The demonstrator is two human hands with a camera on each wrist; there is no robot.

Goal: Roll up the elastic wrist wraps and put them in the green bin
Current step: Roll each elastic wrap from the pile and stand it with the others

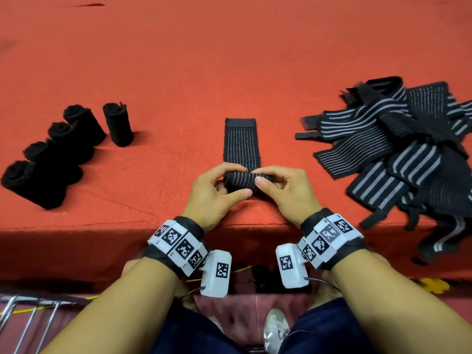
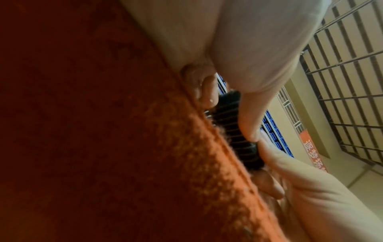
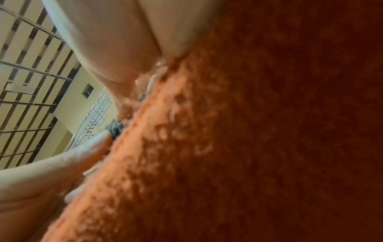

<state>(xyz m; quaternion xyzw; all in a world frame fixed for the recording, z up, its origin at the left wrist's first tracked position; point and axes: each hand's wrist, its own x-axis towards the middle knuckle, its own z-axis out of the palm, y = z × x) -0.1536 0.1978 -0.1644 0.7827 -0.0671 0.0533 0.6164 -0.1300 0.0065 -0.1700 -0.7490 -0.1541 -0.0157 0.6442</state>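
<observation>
A black wrist wrap with thin grey stripes [image 1: 242,144] lies flat on the red felt table [image 1: 229,60], its near end wound into a roll [image 1: 240,180]. My left hand [image 1: 217,186] and right hand [image 1: 281,186] both pinch that roll between thumbs and fingers. The left wrist view shows the ribbed black roll [image 2: 232,131] gripped against the felt. In the right wrist view only a small dark bit of the wrap [image 3: 116,129] shows past a fingertip. No green bin is in view.
Several finished black rolls [image 1: 63,146] stand at the left of the table. A heap of loose striped wraps [image 1: 408,149] lies at the right and hangs over the front edge [image 1: 102,226]. A metal rack [image 1: 28,318] sits below at the lower left.
</observation>
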